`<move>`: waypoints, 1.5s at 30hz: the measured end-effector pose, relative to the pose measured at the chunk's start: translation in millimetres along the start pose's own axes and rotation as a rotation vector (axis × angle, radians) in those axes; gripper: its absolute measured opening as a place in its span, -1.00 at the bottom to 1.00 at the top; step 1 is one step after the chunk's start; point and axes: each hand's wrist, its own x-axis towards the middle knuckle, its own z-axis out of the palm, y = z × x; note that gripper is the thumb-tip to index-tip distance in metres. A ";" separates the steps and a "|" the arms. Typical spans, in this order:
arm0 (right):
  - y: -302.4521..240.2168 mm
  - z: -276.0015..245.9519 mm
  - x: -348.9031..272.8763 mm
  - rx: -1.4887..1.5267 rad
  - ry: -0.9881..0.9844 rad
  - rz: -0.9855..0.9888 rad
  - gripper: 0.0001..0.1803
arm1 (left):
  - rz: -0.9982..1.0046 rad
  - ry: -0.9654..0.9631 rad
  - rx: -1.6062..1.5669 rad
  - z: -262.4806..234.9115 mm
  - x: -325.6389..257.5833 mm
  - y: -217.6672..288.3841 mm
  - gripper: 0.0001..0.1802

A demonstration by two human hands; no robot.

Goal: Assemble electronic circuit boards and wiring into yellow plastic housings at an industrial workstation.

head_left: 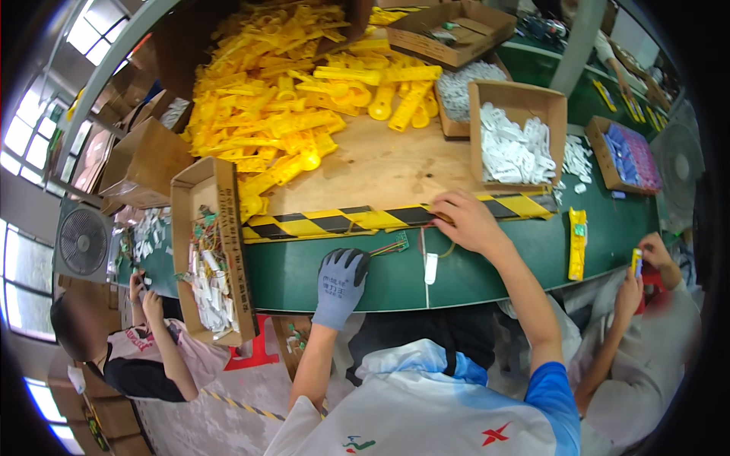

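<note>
Okay, looking at two hands well apart over a green table [289,281]. Seeing the left hand [342,277] in a grey glove, dark at the fingertips, curled right at the near ends of some thin coloured wires [386,247]. Can't tell whether clamped on those or only resting beside them. Can follow the wires right to a small green board [402,242], lying between the hands just on the near side of some black-and-yellow tape [327,226].

Seeing the right hand [468,220] bare, bent at the fingers, reaching over the tape's near edge. Spotting a bit of thin wire around the fingertips (tiny, so can't tell if actually pinched). Find a white piece [431,268] flat on the green, just nearer than that hand.

Farther off, see a huge heap of yellow parts [266,99] on bare plywood [372,167]. Far right, notice a box [559,129] full of white parts [513,148]. Nearer on that side, spot a yellow holder [577,254]. To the left, see a long carton [232,251] of white bits and wires.
</note>
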 end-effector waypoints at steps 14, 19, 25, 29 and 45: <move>-52.9 -2.1 -60.6 -0.121 -0.078 0.285 -0.62 | -0.590 0.235 0.176 -26.8 164.7 -89.1 -0.31; -57.6 -9.7 -57.3 -0.036 -0.191 0.383 -0.57 | -0.506 0.270 0.042 -3.9 155.0 -100.8 -0.64; -48.8 2.3 -53.2 0.183 -0.158 0.332 -0.72 | -0.637 0.594 -0.295 12.2 161.7 -127.5 -0.54; -53.5 11.8 -59.6 0.081 -0.038 0.156 -0.76 | -0.799 0.288 -1.044 5.7 158.3 -151.8 -0.43; -76.1 11.7 -7.1 0.692 0.499 0.349 -0.81 | 0.223 0.459 0.275 -60.6 51.6 -7.4 -0.58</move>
